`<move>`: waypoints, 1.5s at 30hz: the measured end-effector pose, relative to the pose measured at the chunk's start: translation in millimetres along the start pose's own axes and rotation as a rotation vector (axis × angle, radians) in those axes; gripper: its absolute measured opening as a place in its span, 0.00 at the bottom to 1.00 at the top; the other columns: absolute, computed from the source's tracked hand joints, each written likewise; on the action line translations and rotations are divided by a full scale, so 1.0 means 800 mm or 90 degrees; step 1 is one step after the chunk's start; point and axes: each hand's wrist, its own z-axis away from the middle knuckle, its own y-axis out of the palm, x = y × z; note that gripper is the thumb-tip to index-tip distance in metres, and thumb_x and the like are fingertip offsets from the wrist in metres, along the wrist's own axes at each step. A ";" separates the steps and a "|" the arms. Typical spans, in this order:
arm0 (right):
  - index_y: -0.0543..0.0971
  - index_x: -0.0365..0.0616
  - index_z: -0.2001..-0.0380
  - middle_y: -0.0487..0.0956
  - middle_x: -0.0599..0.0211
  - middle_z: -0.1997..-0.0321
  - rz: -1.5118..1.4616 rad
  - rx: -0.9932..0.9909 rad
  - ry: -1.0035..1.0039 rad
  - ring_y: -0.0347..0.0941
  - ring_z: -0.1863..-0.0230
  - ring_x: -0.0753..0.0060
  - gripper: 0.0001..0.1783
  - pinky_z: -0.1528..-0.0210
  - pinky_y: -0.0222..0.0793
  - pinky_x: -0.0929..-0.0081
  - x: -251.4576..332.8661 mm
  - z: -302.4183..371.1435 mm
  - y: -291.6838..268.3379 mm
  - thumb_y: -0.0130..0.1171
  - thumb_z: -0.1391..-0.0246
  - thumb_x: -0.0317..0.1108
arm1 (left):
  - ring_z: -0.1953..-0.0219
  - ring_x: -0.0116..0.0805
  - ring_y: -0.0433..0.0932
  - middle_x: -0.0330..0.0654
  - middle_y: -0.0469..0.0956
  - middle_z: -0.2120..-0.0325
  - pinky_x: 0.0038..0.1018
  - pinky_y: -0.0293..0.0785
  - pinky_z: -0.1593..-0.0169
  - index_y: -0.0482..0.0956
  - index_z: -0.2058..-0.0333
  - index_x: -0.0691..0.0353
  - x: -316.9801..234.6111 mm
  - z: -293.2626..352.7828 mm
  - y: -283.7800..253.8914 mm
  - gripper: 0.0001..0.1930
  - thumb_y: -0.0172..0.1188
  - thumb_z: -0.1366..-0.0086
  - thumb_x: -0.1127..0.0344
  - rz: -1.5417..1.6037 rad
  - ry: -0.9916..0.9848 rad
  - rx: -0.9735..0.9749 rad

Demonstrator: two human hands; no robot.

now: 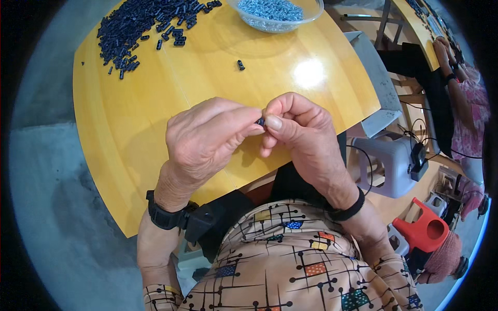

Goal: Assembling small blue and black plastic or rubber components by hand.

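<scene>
A small black plastic piece (260, 122) is pinched between my two hands over the near part of the yellow table (155, 103). My left hand (205, 137) grips it from the left with thumb and fingertips pressed together. On its other side, the thumb and index finger of my right hand (308, 132) close on it; the fingers cover most of its shape. One loose black piece (240, 65) lies beyond my hands. A pile of similar black pieces (135, 33) spreads over the far left of the table.
At the far edge stands a clear plastic bowl (262, 24) of small shiny silvery-blue pieces. Right of the table are a grey metal tray-like surface (381, 83), a pale plastic stool (386, 168) and a red stool (423, 228). Another person's hands (443, 54) rest at a second table.
</scene>
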 end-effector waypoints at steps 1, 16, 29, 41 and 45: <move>0.77 0.36 0.65 0.79 0.67 0.73 -0.025 0.018 0.010 0.75 0.74 0.80 0.06 0.68 0.74 0.82 -0.001 -0.001 -0.002 0.58 0.42 0.29 | 0.76 0.37 0.79 0.44 0.79 0.77 0.26 0.73 0.73 0.81 0.70 0.65 -0.001 0.000 0.000 0.09 0.69 0.50 0.69 -0.002 0.010 -0.001; 0.74 0.38 0.64 0.77 0.69 0.73 -0.071 0.047 0.042 0.74 0.74 0.81 0.07 0.69 0.74 0.81 0.000 -0.006 -0.002 0.59 0.42 0.30 | 0.76 0.38 0.79 0.44 0.78 0.78 0.26 0.73 0.74 0.81 0.69 0.64 -0.001 0.001 0.001 0.10 0.69 0.51 0.70 -0.010 0.051 0.002; 0.73 0.39 0.66 0.75 0.71 0.71 0.025 0.059 0.019 0.73 0.73 0.83 0.05 0.68 0.74 0.83 0.000 -0.013 -0.001 0.58 0.42 0.28 | 0.79 0.36 0.77 0.43 0.76 0.80 0.26 0.71 0.76 0.80 0.71 0.65 0.000 0.003 0.003 0.09 0.69 0.50 0.70 -0.027 0.031 0.016; 0.72 0.40 0.66 0.74 0.73 0.72 0.064 0.067 -0.008 0.71 0.74 0.84 0.06 0.70 0.71 0.85 0.002 -0.013 0.004 0.58 0.41 0.30 | 0.78 0.35 0.77 0.43 0.77 0.80 0.25 0.71 0.75 0.80 0.72 0.65 0.001 0.002 0.003 0.08 0.70 0.50 0.70 -0.009 0.007 0.009; 0.72 0.42 0.65 0.73 0.74 0.71 0.047 0.067 0.004 0.69 0.74 0.86 0.06 0.70 0.69 0.86 0.000 -0.012 0.005 0.57 0.41 0.30 | 0.78 0.35 0.77 0.43 0.77 0.79 0.25 0.71 0.75 0.80 0.71 0.65 0.004 0.002 0.001 0.08 0.69 0.49 0.69 -0.002 0.001 -0.003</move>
